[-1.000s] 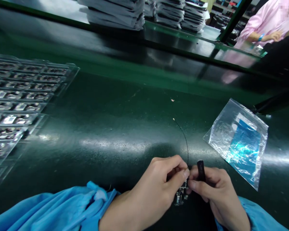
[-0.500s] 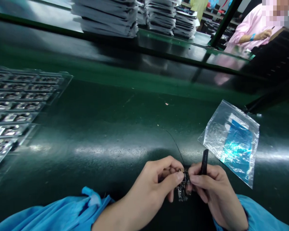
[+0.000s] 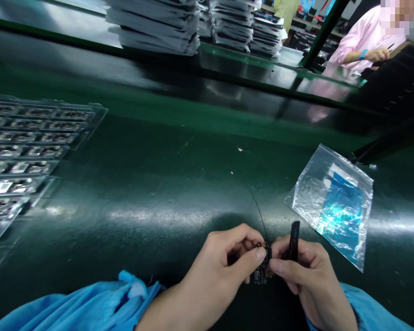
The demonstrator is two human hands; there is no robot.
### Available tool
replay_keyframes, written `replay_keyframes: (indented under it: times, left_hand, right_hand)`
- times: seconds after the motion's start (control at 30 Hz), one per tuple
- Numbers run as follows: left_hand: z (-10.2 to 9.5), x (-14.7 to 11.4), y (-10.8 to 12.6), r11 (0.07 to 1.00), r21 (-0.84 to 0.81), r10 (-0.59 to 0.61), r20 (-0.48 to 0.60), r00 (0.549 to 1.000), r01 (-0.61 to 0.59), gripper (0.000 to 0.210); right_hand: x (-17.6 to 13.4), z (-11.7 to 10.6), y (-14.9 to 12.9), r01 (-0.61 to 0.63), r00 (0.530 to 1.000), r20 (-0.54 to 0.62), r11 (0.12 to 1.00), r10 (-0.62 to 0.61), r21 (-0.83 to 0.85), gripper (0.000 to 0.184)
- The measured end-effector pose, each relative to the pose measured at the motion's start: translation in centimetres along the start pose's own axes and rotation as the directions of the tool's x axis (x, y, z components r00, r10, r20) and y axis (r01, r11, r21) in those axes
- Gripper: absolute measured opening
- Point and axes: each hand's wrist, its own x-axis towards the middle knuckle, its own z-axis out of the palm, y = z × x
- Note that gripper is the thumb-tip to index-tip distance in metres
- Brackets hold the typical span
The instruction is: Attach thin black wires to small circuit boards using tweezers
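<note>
Between the thumb and fingers of my left hand (image 3: 224, 264) is a small dark circuit board (image 3: 261, 276), held upright just above the bench. A thin black wire (image 3: 258, 209) rises from its top and curves up to the left. My right hand (image 3: 305, 269) is closed around black tweezers (image 3: 294, 236), whose broad end sticks up past the index finger; their tips are hidden. The right thumb and index fingertip press at the board's right edge, and what lies between them is too small to make out.
Clear trays (image 3: 37, 138) with rows of circuit boards lie at left. A clear plastic bag (image 3: 334, 202) with a blue sheet inside rests to the right. Stacks of wrapped sheets (image 3: 155, 27) stand on the shelf behind. A co-worker in pink (image 3: 353, 41) is across the bench.
My right thumb and the tweezers have shifted slightly downward along the board's edge. The wire's free end has swung a little to the right. My left hand keeps its grip.
</note>
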Motion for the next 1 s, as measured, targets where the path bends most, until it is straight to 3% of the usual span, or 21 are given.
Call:
replay_keyframes:
  times: [0.23, 0.4, 0.67, 0.87, 1.0]
  left_hand:
    - [0.2, 0.2, 0.5, 0.997, 0.071, 0.037, -0.025, 0.999, -0.035, 0.010]
    - [0.3, 0.3, 0.5, 0.995, 0.096, 0.008, -0.052, 0.999, -0.003, 0.010]
    - [0.8, 0.1, 0.8, 0.982, 0.178, 0.081, -0.079, 0.994, -0.066, 0.009]
    - [0.8, 0.0, 0.4, 0.975, 0.220, 0.060, -0.102, 0.993, -0.036, 0.008]
    - [0.9, 0.1, 0.3, 0.972, 0.232, 0.055, -0.115, 0.992, -0.027, 0.007]
  right_hand:
    - [-0.1, 0.1, 0.4, 0.109, 0.994, -0.010, 0.993, -0.109, -0.040, 0.007]
    - [-0.1, -0.2, 1.1, 0.252, 0.968, 0.025, 0.961, -0.250, -0.111, 0.009]
    - [-0.4, -0.1, 2.0, 0.489, 0.869, 0.083, 0.822, -0.488, -0.291, 0.015]
    - [-0.5, 0.3, 2.3, 0.609, 0.781, 0.094, 0.718, -0.618, -0.337, 0.022]
    - [-0.6, 0.3, 2.3, 0.621, 0.772, 0.127, 0.697, -0.622, -0.358, 0.024]
